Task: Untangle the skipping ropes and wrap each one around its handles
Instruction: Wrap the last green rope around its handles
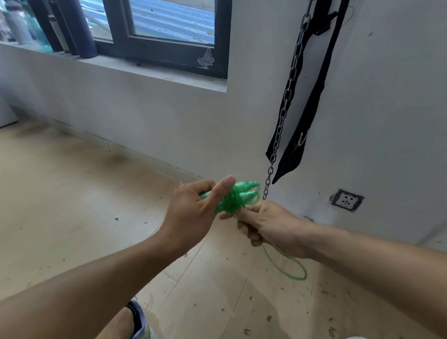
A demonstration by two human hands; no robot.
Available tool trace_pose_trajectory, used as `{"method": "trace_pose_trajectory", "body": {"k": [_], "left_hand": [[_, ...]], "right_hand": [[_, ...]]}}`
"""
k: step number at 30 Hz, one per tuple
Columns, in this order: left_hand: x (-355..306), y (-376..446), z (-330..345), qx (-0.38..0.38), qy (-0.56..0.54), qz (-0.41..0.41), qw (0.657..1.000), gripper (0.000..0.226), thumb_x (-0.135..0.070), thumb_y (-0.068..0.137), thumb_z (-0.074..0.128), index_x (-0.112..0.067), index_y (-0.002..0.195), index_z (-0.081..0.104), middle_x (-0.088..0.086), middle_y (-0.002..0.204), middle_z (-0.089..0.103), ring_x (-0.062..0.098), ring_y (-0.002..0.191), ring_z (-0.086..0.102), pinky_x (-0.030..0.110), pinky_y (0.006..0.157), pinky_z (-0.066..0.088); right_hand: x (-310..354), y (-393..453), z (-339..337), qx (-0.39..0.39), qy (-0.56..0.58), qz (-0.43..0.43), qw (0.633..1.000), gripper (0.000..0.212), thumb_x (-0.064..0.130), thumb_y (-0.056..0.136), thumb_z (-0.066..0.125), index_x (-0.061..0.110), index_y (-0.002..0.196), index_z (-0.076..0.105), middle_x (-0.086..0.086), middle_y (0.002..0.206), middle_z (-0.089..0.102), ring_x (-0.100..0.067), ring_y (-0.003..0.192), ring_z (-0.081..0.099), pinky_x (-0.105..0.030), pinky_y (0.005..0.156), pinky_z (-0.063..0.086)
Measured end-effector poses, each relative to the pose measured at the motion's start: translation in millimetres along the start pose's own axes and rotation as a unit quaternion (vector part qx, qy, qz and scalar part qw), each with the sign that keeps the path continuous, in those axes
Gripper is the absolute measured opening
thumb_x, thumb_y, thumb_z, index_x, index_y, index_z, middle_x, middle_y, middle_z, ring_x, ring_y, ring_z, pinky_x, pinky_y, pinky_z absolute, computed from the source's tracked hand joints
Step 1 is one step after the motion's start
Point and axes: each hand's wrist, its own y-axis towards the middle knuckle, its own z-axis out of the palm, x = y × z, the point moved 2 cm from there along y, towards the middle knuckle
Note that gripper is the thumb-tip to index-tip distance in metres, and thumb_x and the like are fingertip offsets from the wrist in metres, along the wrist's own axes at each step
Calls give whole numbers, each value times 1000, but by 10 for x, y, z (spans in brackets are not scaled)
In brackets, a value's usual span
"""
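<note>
The left hand (pixel 191 210) gripped the paired green handles (pixel 237 196) with its thumb raised, while the right hand (pixel 266 224), just beside them, pinched the green rope (pixel 284 266) closed between its fingers. Several turns already circled the handles; a loose loop hung below the right wrist, above the floor (pixel 51 208). Slack feeding could have let those coils slide off the tapered ends, and the dangling loop might have knotted. No second rope was visible.

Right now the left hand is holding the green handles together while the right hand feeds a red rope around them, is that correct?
Not quite: the head view shows the rope is green, not red. The left hand does hold the green handles together while the right hand feeds it around them.
</note>
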Motion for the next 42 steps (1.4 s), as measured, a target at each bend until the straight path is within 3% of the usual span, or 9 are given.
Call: {"method": "trace_pose_trajectory", "body": {"k": [5, 9, 12, 17, 20, 24, 29, 35, 42], "left_hand": [[136, 81, -140, -67, 79, -50, 993, 53, -66, 86, 55, -20, 62, 67, -6, 51, 56, 5, 50, 49, 18, 49, 37], [262, 105, -193, -50, 161, -57, 984, 63, -76, 83, 49, -19, 73, 72, -2, 65, 66, 12, 62, 62, 34, 58, 50], [273, 108, -214, -6, 247, -42, 968, 68, -81, 81, 43, -19, 72, 70, -2, 62, 64, 15, 57, 61, 35, 53, 49], [268, 122, -191, 82, 272, 44, 958, 77, -89, 78, 32, -19, 60, 59, -1, 51, 55, 16, 46, 51, 34, 44, 41], [249, 128, -188, 121, 204, 77, 968, 75, -87, 82, 34, -19, 58, 57, 1, 51, 55, 22, 49, 52, 40, 45, 42], [139, 83, -170, 155, 150, 80, 973, 57, -79, 76, 56, -24, 59, 60, -4, 50, 55, 13, 43, 46, 31, 41, 36], [115, 11, -139, 182, 137, 64, 972, 54, -68, 72, 69, -14, 65, 69, 3, 53, 62, 7, 41, 45, 25, 40, 34], [85, -13, -113, 214, 113, 51, 969, 50, -61, 72, 74, -11, 65, 68, 9, 57, 62, 11, 44, 46, 26, 42, 33], [13, -21, -135, 213, 75, 28, 974, 52, -60, 69, 79, -9, 65, 69, 10, 58, 62, 7, 45, 45, 21, 43, 32]], "right_hand": [[55, -74, 164, 46, -44, 13, 998, 35, 44, 104, 50, 21, 114, 75, 4, 62, 44, -11, 56, 36, -25, 53, 32], [139, -114, 227, 102, -95, 11, 990, 32, 34, 106, 49, 18, 119, 73, 1, 62, 47, -10, 51, 37, -25, 50, 30], [210, -154, 203, 107, -182, -19, 977, 29, 35, 105, 50, 22, 108, 76, 5, 59, 48, -15, 55, 39, -33, 58, 35], [436, -204, -16, 4, -355, -113, 928, 36, 47, 100, 54, 25, 77, 68, 13, 57, 52, -2, 51, 44, -22, 54, 34], [498, -226, -168, -59, -300, -175, 936, 51, 64, 85, 60, 14, 74, 64, 3, 61, 52, -8, 55, 45, -29, 54, 39], [455, -208, -268, -45, -214, -165, 962, 51, 56, 81, 68, 5, 83, 65, -8, 67, 56, -22, 59, 49, -35, 56, 46], [416, -185, -286, -43, -168, -130, 976, 30, 43, 78, 75, 15, 90, 75, -5, 65, 52, -20, 59, 45, -36, 57, 42], [410, -199, -225, -73, -148, -156, 974, 31, 39, 75, 77, 11, 87, 72, -8, 65, 51, -21, 59, 43, -23, 50, 41], [289, -157, -205, -74, -42, -115, 990, 27, 34, 77, 78, 9, 88, 74, -4, 64, 57, -14, 58, 47, -27, 55, 43]]}}
